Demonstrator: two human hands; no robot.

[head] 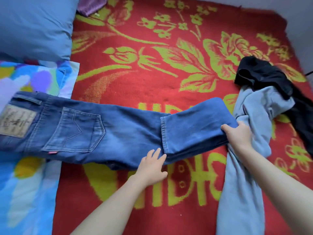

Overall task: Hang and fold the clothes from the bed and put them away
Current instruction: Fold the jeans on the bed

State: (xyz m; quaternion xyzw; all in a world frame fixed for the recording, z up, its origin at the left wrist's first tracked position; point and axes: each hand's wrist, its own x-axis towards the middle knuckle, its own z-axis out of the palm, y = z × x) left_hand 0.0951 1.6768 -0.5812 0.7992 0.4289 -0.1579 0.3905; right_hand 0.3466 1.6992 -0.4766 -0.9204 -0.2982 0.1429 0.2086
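Dark blue jeans point(118, 131) lie across the bed, waistband at the left, back pocket and leather patch facing up. Their leg ends are folded back leftward, the hem lying near the middle. My right hand point(237, 134) grips the fold at the right end, thumb on top. My left hand point(152, 163) rests flat with straight fingers on the jeans' near edge, just left of the hem. A light blue garment point(245, 167) lies crumpled to the right, partly under my right hand. A black garment point(264, 75) lies on top of its far end.
A red blanket with yellow-green flowers point(152, 65) covers the bed. A blue pillow point(33, 26) sits at the far left, a multicoloured patterned cloth point(25, 184) below it, and a purple cloth point(91, 4) at the top edge.
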